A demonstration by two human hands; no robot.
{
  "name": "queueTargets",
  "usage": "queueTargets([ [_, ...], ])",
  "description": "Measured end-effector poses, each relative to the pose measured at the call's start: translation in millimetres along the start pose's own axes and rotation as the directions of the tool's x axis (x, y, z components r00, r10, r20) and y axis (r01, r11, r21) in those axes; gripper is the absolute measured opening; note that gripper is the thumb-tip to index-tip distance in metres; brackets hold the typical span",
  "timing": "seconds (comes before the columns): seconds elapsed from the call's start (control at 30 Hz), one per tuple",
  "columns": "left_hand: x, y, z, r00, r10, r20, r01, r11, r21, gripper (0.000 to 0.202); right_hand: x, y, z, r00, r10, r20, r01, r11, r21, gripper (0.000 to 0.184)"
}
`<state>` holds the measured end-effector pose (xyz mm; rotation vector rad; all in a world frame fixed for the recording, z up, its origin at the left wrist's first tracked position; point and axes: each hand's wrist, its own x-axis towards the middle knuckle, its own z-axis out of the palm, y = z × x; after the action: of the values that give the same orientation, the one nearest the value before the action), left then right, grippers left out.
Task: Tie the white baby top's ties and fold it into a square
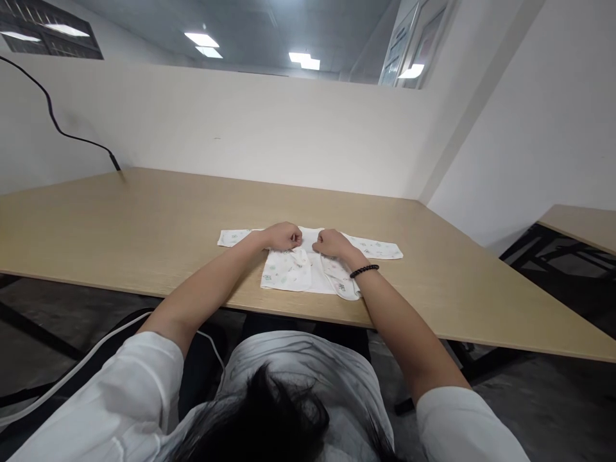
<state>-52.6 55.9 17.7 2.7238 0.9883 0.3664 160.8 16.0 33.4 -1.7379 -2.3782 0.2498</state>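
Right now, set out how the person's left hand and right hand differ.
The left hand has a bare wrist, while the right hand wears a black beaded bracelet. The left hand sits left of the middle of the white printed baby top, and the right hand sits right of it. Both hands are curled on the top, facing each other across a small gap.

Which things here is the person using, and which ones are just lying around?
Being used:
- left hand, gripping the shirt
- right hand, gripping the shirt
- white printed baby shirt

Just lying around:
- light wooden table
- black cable
- second wooden table
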Motion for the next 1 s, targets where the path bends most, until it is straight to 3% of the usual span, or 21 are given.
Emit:
queueTargets([
  [0.13, 6.5, -3.6, 3.5, 0.996, 0.007, -0.09, -0.008, 1.0, -0.012, 0.015, 0.0, 9.4, -6.1, 0.997, 0.069, 0.027, -0.074, 0.967, 0.243, 0.021],
  [0.23, 12.3, 1.1, 7.3, 0.976, -0.048, -0.214, 0.049, 0.999, 0.0, 0.012, 1.8, 15.0, -9.6, 0.989, 0.148, -0.01, -0.132, 0.911, 0.39, 0.025],
  [0.37, 17.3, 15.0, 19.6, 0.911, -0.165, -0.378, 0.16, 0.986, -0.043, 0.013, 6.8, 15.5, -3.1, 0.967, 0.253, -0.015, -0.187, 0.752, 0.632, 0.021],
  [0.47, 16.8, 24.0, 29.4, 0.9, -0.217, -0.377, 0.218, 0.975, -0.041, 0.02, 10.0, 11.0, 9.8, 0.95, 0.311, 0.007, -0.225, 0.673, 0.704, 0.014],
  [0.53, 15.3, 27.3, 33.2, 0.905, -0.247, -0.348, 0.259, 0.966, -0.013, 0.02, 10.9, 7.7, 18.2, 0.948, 0.318, -0.01, -0.224, 0.688, 0.691, 0.011],
  [0.73, 12.7, 29.0, 31.8, 0.915, -0.297, -0.272, 0.339, 0.933, 0.123, 0.021, 9.8, -0.6, 28.6, 0.951, 0.213, -0.223, -0.137, 0.939, 0.314, 0.004],
  [0.87, 11.8, 28.5, 28.5, 0.931, -0.281, -0.235, 0.322, 0.933, 0.161, 0.021, 9.0, -4.2, 28.9, 0.948, 0.178, -0.265, -0.114, 0.964, 0.24, 0.008],
  [1.0, 11.7, 26.0, 26.9, 0.915, -0.283, -0.288, 0.327, 0.938, 0.115, 0.02, 10.9, -1.2, 28.9, 0.924, 0.229, -0.307, -0.115, 0.93, 0.348, 0.008],
])
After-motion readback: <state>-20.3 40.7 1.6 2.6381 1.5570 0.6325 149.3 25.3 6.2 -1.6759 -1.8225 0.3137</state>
